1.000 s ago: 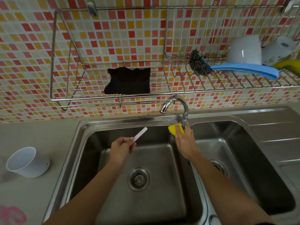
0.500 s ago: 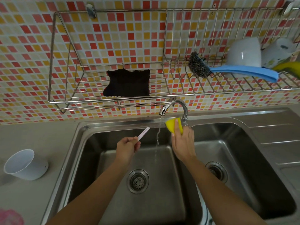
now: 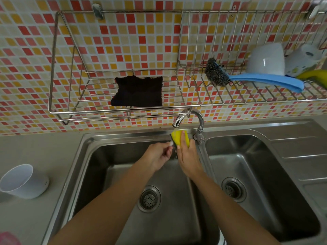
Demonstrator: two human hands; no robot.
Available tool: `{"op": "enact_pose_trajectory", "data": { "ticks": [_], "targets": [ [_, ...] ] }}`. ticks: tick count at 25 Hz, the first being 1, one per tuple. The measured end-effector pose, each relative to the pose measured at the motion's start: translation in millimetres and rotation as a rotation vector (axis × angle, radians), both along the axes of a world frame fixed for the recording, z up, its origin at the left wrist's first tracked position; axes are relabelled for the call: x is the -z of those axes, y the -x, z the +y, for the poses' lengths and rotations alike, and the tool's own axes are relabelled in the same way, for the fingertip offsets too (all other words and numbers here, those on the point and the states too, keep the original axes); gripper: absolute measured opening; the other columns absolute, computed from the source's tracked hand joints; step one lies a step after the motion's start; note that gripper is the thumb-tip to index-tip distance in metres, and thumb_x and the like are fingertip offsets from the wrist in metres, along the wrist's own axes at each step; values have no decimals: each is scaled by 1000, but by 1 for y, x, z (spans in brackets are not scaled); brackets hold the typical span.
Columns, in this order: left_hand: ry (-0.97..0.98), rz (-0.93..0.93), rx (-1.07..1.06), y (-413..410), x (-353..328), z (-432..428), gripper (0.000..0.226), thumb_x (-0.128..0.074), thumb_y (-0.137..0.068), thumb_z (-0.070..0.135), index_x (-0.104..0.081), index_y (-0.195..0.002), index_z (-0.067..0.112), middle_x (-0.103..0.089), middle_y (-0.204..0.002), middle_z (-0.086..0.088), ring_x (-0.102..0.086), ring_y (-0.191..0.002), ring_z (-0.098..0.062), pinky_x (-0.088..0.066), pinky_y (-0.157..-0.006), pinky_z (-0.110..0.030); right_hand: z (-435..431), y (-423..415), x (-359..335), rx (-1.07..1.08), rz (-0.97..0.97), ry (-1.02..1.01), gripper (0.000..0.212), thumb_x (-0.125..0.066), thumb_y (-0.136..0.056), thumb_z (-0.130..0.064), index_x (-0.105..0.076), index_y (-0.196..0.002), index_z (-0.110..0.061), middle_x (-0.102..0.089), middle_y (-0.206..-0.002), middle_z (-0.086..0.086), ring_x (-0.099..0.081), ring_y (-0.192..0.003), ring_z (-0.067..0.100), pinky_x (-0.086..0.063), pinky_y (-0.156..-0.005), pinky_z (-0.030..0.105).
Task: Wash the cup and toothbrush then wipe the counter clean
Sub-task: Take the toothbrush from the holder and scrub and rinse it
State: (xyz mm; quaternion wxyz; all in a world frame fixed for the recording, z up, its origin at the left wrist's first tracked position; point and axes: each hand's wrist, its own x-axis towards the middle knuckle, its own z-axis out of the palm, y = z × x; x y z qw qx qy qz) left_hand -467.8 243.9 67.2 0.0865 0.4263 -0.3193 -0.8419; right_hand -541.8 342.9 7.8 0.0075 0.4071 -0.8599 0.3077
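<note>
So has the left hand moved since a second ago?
Yes. The left hand moved right, bringing the toothbrush against the sponge under the faucet.

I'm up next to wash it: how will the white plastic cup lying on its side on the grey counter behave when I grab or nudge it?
The white plastic cup looks thin-walled and empty, so probably light and easy to lift. Lying on its side, it may roll if nudged, likely curving since it tapers. It looks plastic, so a knock on the grey counter probably won't break it.
</note>
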Motion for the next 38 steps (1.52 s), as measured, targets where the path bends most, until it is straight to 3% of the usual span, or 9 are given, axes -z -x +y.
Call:
{"op": "enact_pose_trajectory", "data": {
  "ticks": [6,9,12,14,18,21,25,28,38],
  "targets": [
    [-86,21,-29,3,-13,-5,19,-41,-96,-1,-54,-82,-3,-48,-69,-9,-44,-58,-9,-38,-37,-8,-6,-1,-3,-32,51,-1,63,-16,-95,-44,-7,-148,-11,-42,-112,23,-50,-83,27,-47,-72,35],
    [-56,-1,20,1,-18,-5,18,-42,-96,-1,-56,-85,-6,-49,-69,-9,-44,-59,-8,-39,-39,-8,-7,4,-5,56,-13,15,61,-22,-97,-40,-4,-149,-15,-41,-111,19,-48,-80,21,-46,-71,35],
    [67,-37,-1,1,-15,-8,14,-49,-93,-2,-58,-83,-3,-53,-72,-9,-50,-61,-9,-44,-41,-8,-5,3,-4,-68,51,-17,62,-18,-95,-46,-5,-149,-17,-42,-110,20,-50,-80,25,-47,-71,36],
    [374,-90,101,-2,-12,-6,10,-55,-91,2,-64,-93,-2,-61,-79,-9,-56,-65,-9,-48,-51,-10,-1,9,-8,-11,2,-13,59,-19,-96,-45,-6,-149,-21,-40,-118,20,-48,-84,21,-44,-73,32],
    [1655,-85,356,-17,13,-12,17,-63,-87,12,-72,-102,9,-72,-78,-3,-62,-62,-10,-46,-63,-10,10,5,-13,-27,-34,-13,55,-26,-100,-33,-6,-149,-18,-33,-128,19,-50,-98,26,-39,-78,29],
    [2115,38,337,-22,29,-20,18,-61,-83,15,-74,-91,6,-74,-78,-8,-70,-66,-21,-58,-62,-27,14,5,-13,-34,-38,-22,55,-27,-100,-31,-5,-149,-17,-33,-128,19,-45,-90,19,-38,-76,29],
    [2491,162,392,-22,32,-31,21,-66,-74,3,-71,-94,-1,-73,-85,-14,-70,-76,-26,-56,-73,-31,14,-3,-15,-53,-10,-32,57,-22,-99,-38,-3,-149,-17,-36,-125,18,-45,-86,17,-37,-72,27],
    [2744,253,483,-28,26,-39,29,-49,-79,2,-72,-98,0,-73,-91,-14,-69,-82,-25,-55,-79,-31,17,2,-12,-29,-7,-26,55,-27,-100,-33,-10,-149,-14,-36,-128,22,-50,-99,29,-40,-79,32],
    [2854,424,514,-25,9,-46,40,-33,-93,-2,-73,-97,1,-74,-91,-13,-71,-82,-22,-49,-86,-28,14,-5,-16,-62,-49,24,55,-26,-100,-31,-6,-149,-17,-35,-127,18,-48,-97,24,-41,-80,31]
  ]
}}
